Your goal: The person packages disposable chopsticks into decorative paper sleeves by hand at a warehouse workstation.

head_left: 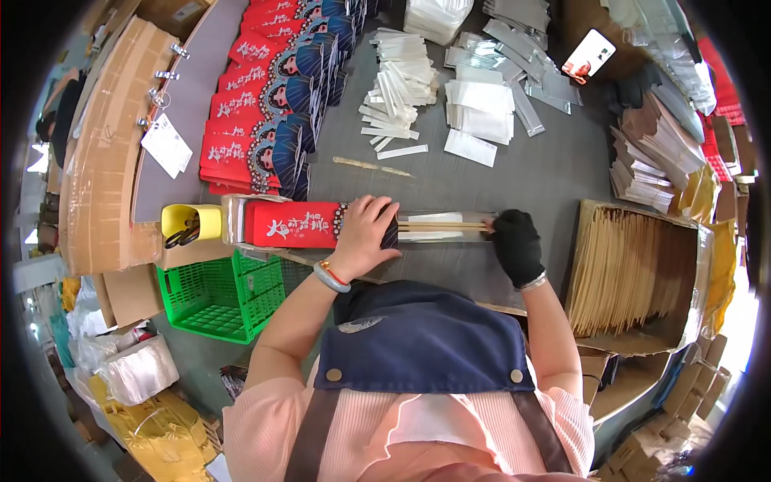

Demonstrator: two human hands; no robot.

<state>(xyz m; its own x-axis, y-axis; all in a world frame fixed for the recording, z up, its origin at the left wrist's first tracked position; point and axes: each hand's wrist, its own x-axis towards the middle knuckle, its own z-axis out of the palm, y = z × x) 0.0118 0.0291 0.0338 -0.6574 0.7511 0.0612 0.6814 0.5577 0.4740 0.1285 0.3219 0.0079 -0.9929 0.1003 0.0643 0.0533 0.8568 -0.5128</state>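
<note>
Chopsticks [442,227] at frame centre: my gloved right hand [516,245] pinches them, my left hand [365,233] lies spread, pressing the red sleeve [293,224].

The left hand [365,233] lies flat at mid-frame, fingers spread. The gloved right hand [516,243] sits just right of centre, fingers curled closed.

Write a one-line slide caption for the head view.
Left hand presses a red printed sleeve while the black-gloved right hand holds wooden chopsticks at its open end.
</note>
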